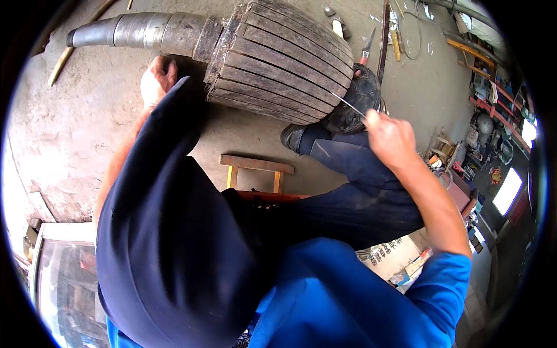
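Steel wire point(348, 104) runs taut from the pinched right hand point(390, 138) to the slatted rotor drum point(278, 61) just ahead of it. How much of this work is done I cannot judge. Left hand point(158, 78) lies flat beside the shaft point(139, 30), grasping nothing.

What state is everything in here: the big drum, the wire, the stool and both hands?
Ribbed drum: lying on its side on the floor.
Thin wire: pulled taut, pinched in the right hand.
Left hand: resting beside the drum's metal shaft.
Wooden stool: upright.
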